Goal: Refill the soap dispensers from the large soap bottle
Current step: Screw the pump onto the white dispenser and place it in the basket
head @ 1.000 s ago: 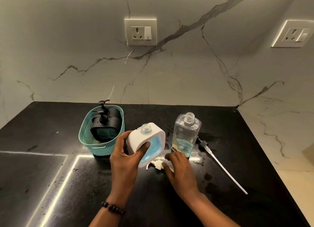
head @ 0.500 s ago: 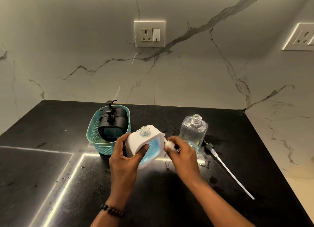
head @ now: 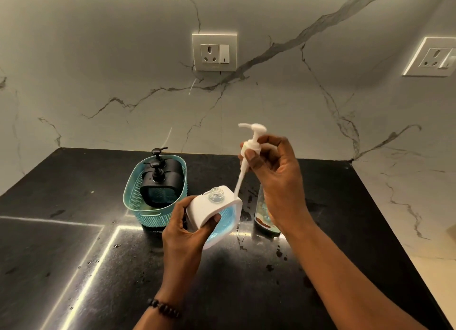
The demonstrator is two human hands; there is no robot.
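Observation:
My left hand (head: pixel 183 233) grips a white square soap dispenser (head: pixel 214 213) with blue soap inside, tilted, its clear neck open at the top. My right hand (head: pixel 276 179) holds a white pump head (head: pixel 251 142) raised above it; the pump's tube hangs down with its tip just right of the dispenser's neck. The large clear soap bottle (head: pixel 265 218) stands on the black counter, mostly hidden behind my right wrist. Two black dispensers (head: pixel 158 181) with pumps on sit in a teal basket (head: pixel 138 201).
The black counter (head: pixel 74 255) has wet spots near the bottles and ends at a right edge. Marble walls rise behind and at the right, with a socket (head: pixel 214 52) on the back wall and another socket (head: pixel 434 58) at right.
My right hand picked the white pump off the counter and lifted it above the dispenser, now covering the clear bottle. My left hand kept hold of the white dispenser. The loose pump at right is hidden.

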